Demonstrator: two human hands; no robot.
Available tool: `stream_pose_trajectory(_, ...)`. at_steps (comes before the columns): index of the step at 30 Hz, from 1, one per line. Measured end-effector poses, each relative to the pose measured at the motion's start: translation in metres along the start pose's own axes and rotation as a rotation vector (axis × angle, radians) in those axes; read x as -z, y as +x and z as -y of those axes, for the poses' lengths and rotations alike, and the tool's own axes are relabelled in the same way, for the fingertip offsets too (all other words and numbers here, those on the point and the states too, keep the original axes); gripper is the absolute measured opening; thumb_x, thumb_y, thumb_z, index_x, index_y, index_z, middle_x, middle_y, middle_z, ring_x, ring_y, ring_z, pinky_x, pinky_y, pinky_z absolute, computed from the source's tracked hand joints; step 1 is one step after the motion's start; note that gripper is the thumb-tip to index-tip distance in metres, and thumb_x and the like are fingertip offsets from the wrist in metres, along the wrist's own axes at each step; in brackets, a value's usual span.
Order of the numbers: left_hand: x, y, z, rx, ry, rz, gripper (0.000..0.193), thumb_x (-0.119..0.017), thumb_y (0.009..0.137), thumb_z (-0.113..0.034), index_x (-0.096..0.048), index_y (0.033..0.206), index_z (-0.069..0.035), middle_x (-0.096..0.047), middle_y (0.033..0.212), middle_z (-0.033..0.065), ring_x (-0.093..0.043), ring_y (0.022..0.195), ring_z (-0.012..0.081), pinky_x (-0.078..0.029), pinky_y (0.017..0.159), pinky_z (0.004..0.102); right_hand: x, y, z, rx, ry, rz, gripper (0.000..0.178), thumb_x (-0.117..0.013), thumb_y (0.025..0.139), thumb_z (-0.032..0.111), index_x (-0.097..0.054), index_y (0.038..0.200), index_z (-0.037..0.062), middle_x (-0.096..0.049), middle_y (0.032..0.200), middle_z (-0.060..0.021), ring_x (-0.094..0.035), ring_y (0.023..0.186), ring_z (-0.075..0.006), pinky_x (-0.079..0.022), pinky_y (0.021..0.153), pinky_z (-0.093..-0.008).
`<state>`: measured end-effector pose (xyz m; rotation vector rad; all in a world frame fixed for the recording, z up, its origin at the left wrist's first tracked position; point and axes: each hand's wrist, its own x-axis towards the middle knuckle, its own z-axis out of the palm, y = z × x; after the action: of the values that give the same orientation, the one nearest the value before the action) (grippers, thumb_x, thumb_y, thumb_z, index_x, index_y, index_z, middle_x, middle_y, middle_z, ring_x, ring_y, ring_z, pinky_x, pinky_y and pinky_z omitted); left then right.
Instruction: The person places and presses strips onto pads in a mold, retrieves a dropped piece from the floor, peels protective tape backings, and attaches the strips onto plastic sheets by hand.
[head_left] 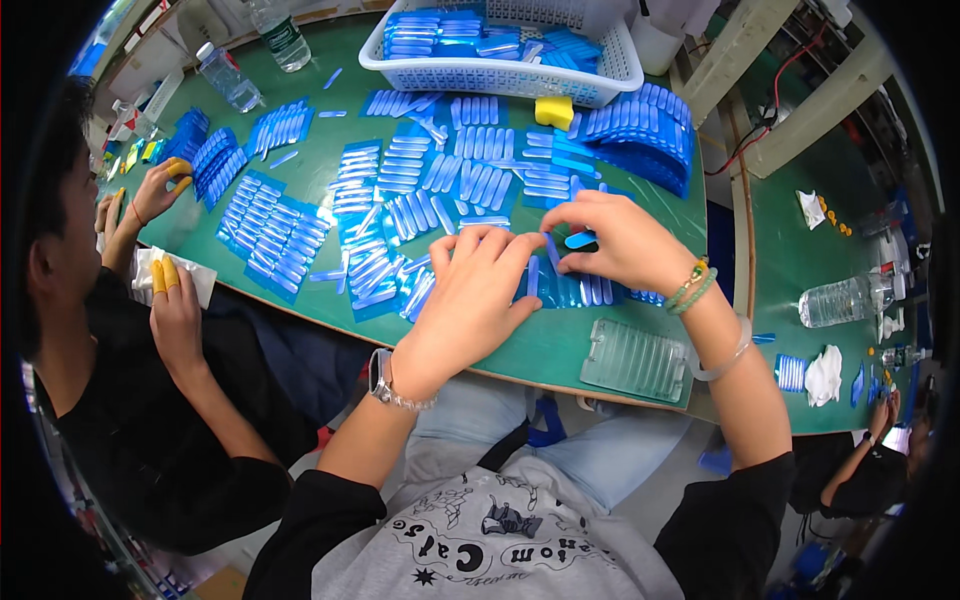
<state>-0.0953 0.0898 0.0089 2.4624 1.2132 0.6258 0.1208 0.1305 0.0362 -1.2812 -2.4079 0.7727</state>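
My right hand (pixel 625 240) pinches a slim blue strip (pixel 552 250) upright between thumb and forefinger. Under its curled fingers shows a lighter blue strip (pixel 580 240). Just to the left, my left hand (pixel 470 290) lies palm down over the blue pieces, its fingers apart and its thumb stretched toward the right hand; what is beneath its palm is hidden. Below the right hand, a blue sheet with a row of strips (pixel 595 291) lies on the green table. A clear ribbed plastic tray (pixel 634 360) sits near the table's front edge.
A white basket (pixel 500 75) full of blue strips stands at the back. Stacked blue sheets (pixel 640 135) and a yellow block (pixel 553 112) lie before it. At left, a co-worker's hand (pixel 175 310) with yellow finger covers holds a white packet. Bottles (pixel 278 38) stand at the back left.
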Motion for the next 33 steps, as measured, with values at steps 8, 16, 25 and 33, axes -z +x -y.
stream_pose_trajectory(8, 0.003, 0.005, -0.009, 0.033, -0.349, 0.054, 0.071, -0.072, 0.072, 0.004, -0.045, 0.136, -0.011, -0.047, 0.116, 0.0104, -0.054, 0.098, 0.0237, -0.046, 0.083, 0.0358, 0.003, -0.031, -0.009, -0.196, 0.59, -0.34, 0.016, -0.069, 0.087, 0.014, -0.068, 0.099, 0.0034, -0.063, 0.086, 0.0022, -0.052, 0.079, -0.0043, -0.043, 0.071, -0.0221)
stream_pose_trajectory(16, 0.033, 0.018, -0.021, 0.213, -0.983, 0.108, 0.099, -0.07, 0.073, 0.012, -0.017, 0.153, -0.016, -0.047, 0.124, 0.0103, -0.059, 0.087, 0.0113, -0.051, 0.078, 0.0264, 0.007, -0.03, 0.029, -0.024, 0.595, -0.195, 0.067, -0.077, 0.079, 0.013, -0.047, 0.139, 0.0084, -0.068, 0.094, -0.0015, -0.056, 0.086, -0.0065, -0.045, 0.073, -0.0233)
stream_pose_trajectory(25, 0.038, 0.013, -0.023, 0.252, -1.325, -0.157, 0.085, -0.071, 0.08, 0.007, -0.023, 0.148, -0.008, -0.062, 0.099, 0.0079, -0.061, 0.09, 0.0122, -0.051, 0.081, 0.0248, 0.017, -0.032, 0.05, -0.182, 0.912, -0.347, 0.066, -0.08, 0.077, 0.006, -0.049, 0.135, 0.0024, -0.062, 0.082, 0.0025, -0.044, 0.07, -0.0001, -0.036, 0.062, -0.0163)
stream_pose_trajectory(33, 0.03, 0.013, -0.038, 0.149, -1.262, -0.351, 0.071, -0.07, 0.084, 0.001, -0.028, 0.14, -0.008, -0.064, 0.091, 0.0076, -0.061, 0.084, 0.0111, -0.049, 0.078, 0.0249, 0.004, -0.035, 0.064, -0.063, 0.843, -0.55, 0.069, -0.077, 0.078, 0.0, -0.044, 0.138, 0.0005, -0.057, 0.073, 0.005, -0.042, 0.063, 0.0017, -0.032, 0.056, -0.0137)
